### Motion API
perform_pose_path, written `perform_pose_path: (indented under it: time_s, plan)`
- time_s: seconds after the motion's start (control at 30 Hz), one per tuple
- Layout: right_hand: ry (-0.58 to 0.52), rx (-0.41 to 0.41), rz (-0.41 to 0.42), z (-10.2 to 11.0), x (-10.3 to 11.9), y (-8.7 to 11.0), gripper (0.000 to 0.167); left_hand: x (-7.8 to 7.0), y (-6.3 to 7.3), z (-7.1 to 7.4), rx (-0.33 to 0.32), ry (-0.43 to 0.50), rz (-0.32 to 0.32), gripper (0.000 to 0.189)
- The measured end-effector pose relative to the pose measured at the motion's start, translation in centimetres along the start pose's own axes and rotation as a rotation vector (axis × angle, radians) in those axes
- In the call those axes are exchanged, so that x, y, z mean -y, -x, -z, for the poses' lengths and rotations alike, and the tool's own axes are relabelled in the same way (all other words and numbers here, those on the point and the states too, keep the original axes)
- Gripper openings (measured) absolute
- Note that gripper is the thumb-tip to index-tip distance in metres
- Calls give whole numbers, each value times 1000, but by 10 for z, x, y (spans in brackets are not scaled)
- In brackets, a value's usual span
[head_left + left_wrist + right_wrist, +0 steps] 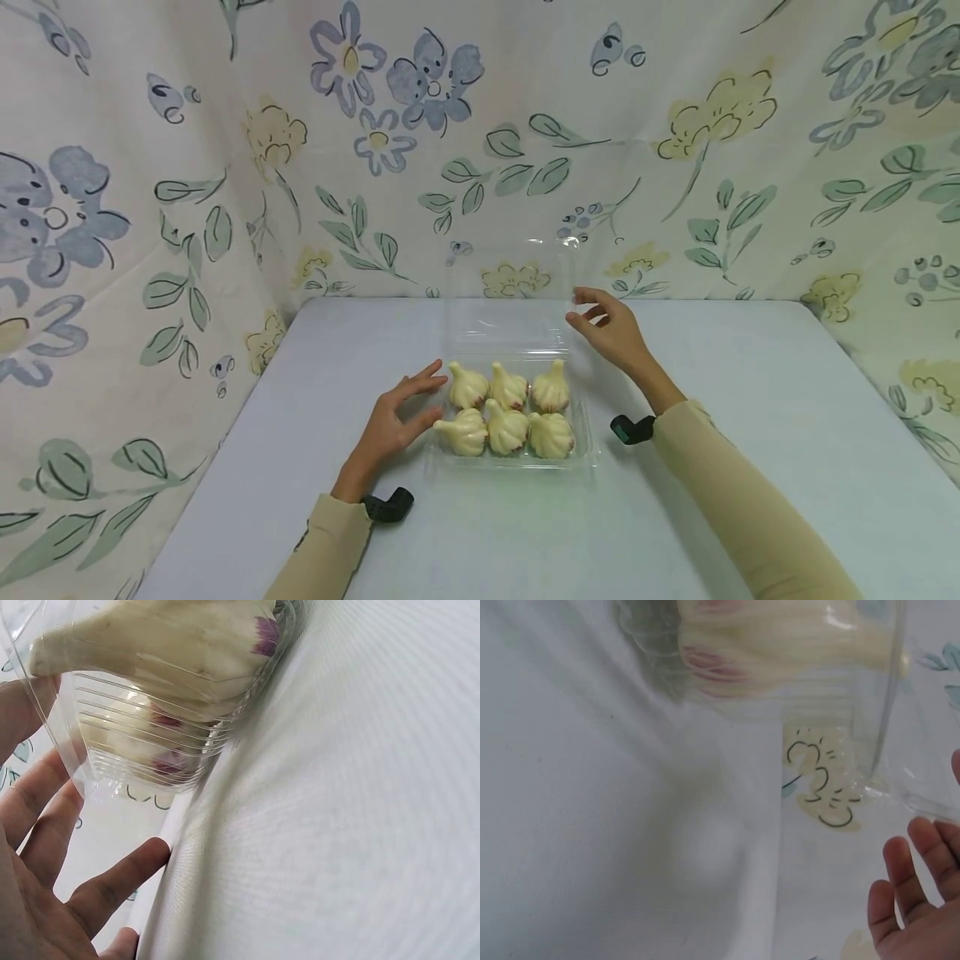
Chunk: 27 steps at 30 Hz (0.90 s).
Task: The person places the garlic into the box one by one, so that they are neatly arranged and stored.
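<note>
A clear plastic clamshell box (510, 463) sits on the table with its transparent lid (510, 323) standing raised at the back. Inside lie several garlic bulbs (507, 429), cream with purple-tinged bases, in two rows. My left hand (393, 421) is at the box's left side, fingers spread and fingertips at the rim; the left wrist view shows this hand (56, 862) close against the ribbed wall. At the lid's right edge is my right hand (615, 329), its fingers loosely bent. In the right wrist view that hand (922, 900) has its fingers extended near the lid; contact is unclear.
A white-covered table (720, 367) lies under the box. Behind it and at the sides hangs a floral curtain (525, 167). Dark wrist cameras (390, 505) are strapped at both cuffs.
</note>
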State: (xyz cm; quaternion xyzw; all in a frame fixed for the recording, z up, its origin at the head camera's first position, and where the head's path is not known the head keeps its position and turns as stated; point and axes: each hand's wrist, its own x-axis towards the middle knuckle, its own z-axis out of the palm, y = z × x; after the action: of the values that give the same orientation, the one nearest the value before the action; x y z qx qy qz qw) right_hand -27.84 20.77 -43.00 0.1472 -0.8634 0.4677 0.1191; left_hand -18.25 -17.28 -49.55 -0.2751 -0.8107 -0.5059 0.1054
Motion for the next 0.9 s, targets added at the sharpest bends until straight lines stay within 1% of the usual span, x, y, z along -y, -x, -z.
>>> perform_pose_path:
  time_s: [0.27,0.47,0.67,0.9]
  plan:
    - [-15,-18,95,10,14,16,49,2,0,-1,1,2,-3,44]
    - [-1,-16,140,16,21,32,50,1,0,-1,1,6,-3,45]
    - [25,2,148,20,23,50,50,1,0,0,2,4,2,45]
    - [-1,39,145,24,22,72,52,2,0,0,17,23,0,45]
